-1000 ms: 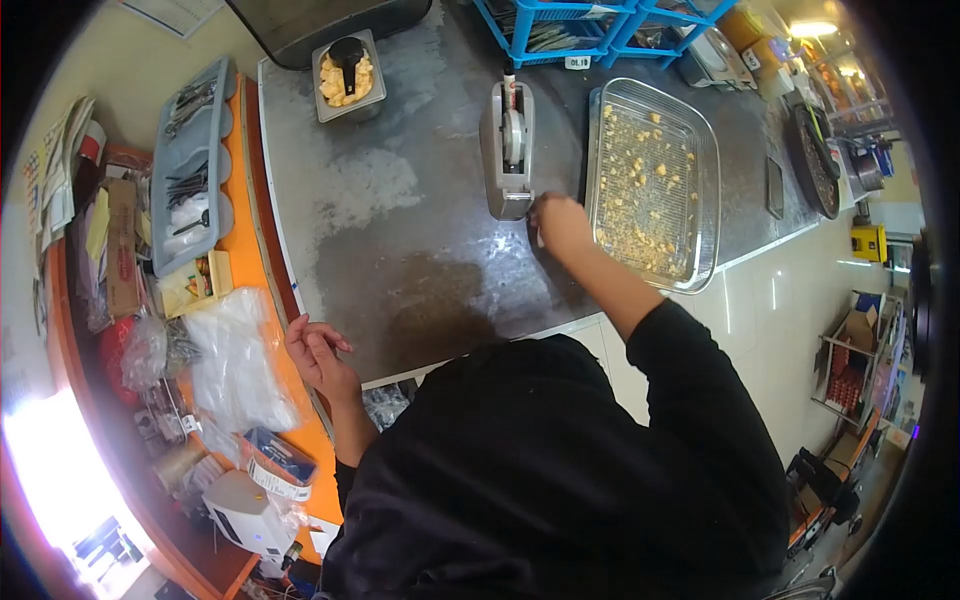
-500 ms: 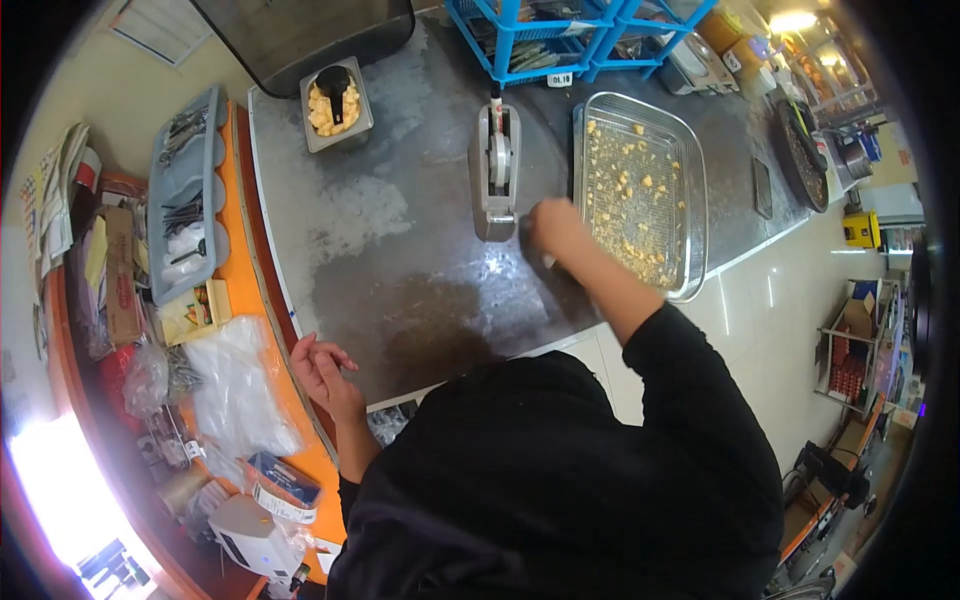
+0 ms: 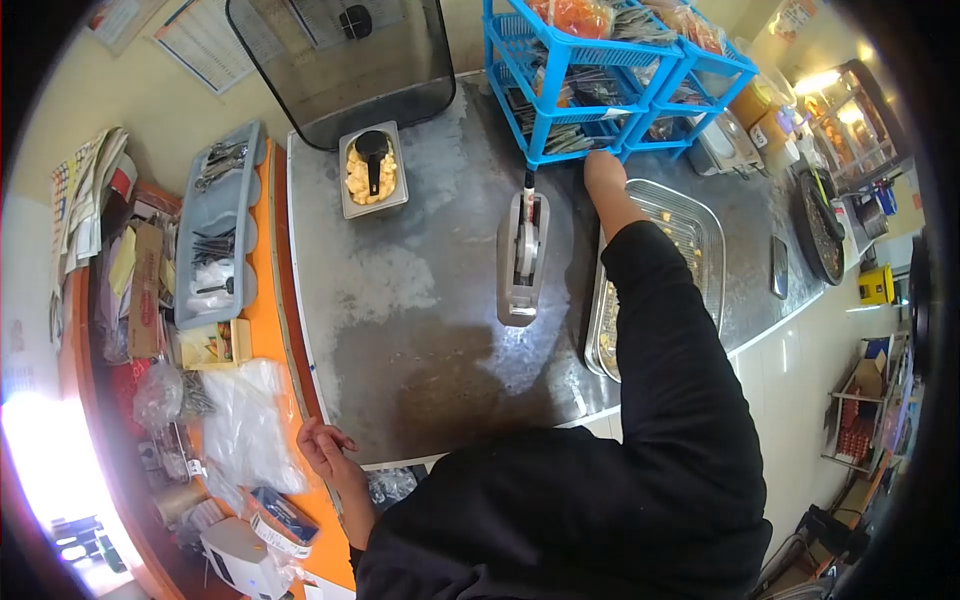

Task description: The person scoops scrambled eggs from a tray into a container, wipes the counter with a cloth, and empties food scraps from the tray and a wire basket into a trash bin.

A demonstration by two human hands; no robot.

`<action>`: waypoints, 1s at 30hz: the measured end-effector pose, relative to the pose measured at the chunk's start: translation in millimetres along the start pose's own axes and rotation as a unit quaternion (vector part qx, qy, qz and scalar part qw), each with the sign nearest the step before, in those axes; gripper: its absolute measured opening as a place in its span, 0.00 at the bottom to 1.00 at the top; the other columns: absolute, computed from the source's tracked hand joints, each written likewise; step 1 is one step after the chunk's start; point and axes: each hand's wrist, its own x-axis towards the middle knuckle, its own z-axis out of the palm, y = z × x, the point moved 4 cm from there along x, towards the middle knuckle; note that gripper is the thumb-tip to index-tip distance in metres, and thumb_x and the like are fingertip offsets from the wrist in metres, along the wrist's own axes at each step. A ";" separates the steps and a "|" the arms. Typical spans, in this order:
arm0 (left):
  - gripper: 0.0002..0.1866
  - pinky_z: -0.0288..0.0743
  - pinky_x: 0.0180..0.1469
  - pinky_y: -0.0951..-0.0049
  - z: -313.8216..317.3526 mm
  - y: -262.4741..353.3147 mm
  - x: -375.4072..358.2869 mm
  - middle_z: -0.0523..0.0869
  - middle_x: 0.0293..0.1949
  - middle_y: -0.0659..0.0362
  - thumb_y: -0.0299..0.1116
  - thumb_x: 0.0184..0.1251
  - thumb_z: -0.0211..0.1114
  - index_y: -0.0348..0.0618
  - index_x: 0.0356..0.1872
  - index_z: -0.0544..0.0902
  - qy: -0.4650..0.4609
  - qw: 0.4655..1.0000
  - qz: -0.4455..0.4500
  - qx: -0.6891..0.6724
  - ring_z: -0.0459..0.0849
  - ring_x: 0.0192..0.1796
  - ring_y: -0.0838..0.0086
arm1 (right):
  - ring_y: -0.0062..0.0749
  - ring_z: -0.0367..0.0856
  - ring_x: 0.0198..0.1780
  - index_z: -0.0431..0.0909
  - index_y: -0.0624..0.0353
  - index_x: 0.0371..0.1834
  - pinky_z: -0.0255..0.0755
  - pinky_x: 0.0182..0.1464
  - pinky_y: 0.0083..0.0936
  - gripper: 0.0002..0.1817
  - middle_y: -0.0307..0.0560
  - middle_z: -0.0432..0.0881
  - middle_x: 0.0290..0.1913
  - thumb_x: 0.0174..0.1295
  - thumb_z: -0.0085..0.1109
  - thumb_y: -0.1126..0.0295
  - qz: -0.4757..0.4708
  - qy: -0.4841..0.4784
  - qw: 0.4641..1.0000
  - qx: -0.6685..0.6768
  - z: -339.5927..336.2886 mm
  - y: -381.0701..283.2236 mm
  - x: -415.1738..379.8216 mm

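My right hand (image 3: 605, 178) reaches to the front edge of the lowest tier of a blue plastic basket rack (image 3: 545, 135). Its fingers are hidden, so I cannot see whether it holds anything. Packed into the rack are several small bags (image 3: 565, 138). Just left of my right forearm stands a grey tape dispenser (image 3: 522, 285) with a marker pen (image 3: 529, 195) upright at its far end. Under that forearm lies a wire-mesh tray (image 3: 712, 265) with yellow crumbs. At the table's near left edge, my left hand (image 3: 330, 452) hangs with loosely bent fingers and nothing in it.
A metal container (image 3: 375, 207) of yellow chunks with a black scoop (image 3: 372, 150) stands back left. A phone (image 3: 779, 268) lies right of the tray. Left are a grey cutlery tray (image 3: 238, 270) and clear plastic bags (image 3: 245, 425). A dark pan (image 3: 818, 235) is at right.
My right hand has gone from beside the tape dispenser forward to the blue rack. The camera view has tilted up, showing more of the rack. My left hand has stayed near the table edge.
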 end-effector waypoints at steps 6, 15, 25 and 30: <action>0.13 0.66 0.25 0.84 12.9 -6.0 3.3 0.71 0.26 0.61 0.36 0.75 0.46 0.41 0.53 0.68 -0.008 1.000 -0.007 -0.024 0.69 0.23 0.82 | 0.51 0.84 0.40 0.82 0.63 0.34 0.79 0.42 0.39 0.10 0.62 0.83 0.37 0.58 0.50 0.74 -0.109 -0.047 0.993 -0.013 -4.2 -35.0 -60.8; 0.13 0.66 0.25 0.85 15.3 -3.1 13.6 0.72 0.27 0.61 0.36 0.75 0.46 0.41 0.53 0.68 -0.075 0.994 0.036 -0.071 0.69 0.24 0.83 | 0.53 0.83 0.39 0.82 0.65 0.29 0.78 0.42 0.41 0.08 0.61 0.82 0.39 0.52 0.52 0.78 -0.186 -0.105 0.977 0.013 -14.2 -54.0 -183.9; 0.13 0.66 0.27 0.84 2.4 -0.2 15.1 0.73 0.27 0.61 0.35 0.75 0.46 0.40 0.53 0.68 -0.118 0.988 0.046 -0.092 0.69 0.25 0.83 | 0.44 0.84 0.34 0.86 0.57 0.33 0.76 0.39 0.36 0.10 0.54 0.84 0.33 0.50 0.61 0.65 -0.112 -0.138 0.978 0.111 -18.7 -20.9 -220.1; 0.13 0.66 0.27 0.84 -5.6 -6.5 25.3 0.73 0.27 0.61 0.35 0.75 0.47 0.40 0.53 0.69 -0.103 0.990 0.021 -0.091 0.69 0.25 0.83 | 0.37 0.83 0.32 0.84 0.60 0.36 0.74 0.37 0.32 0.18 0.51 0.84 0.30 0.47 0.67 0.58 -0.059 -0.077 0.981 0.166 -125.6 56.9 -199.6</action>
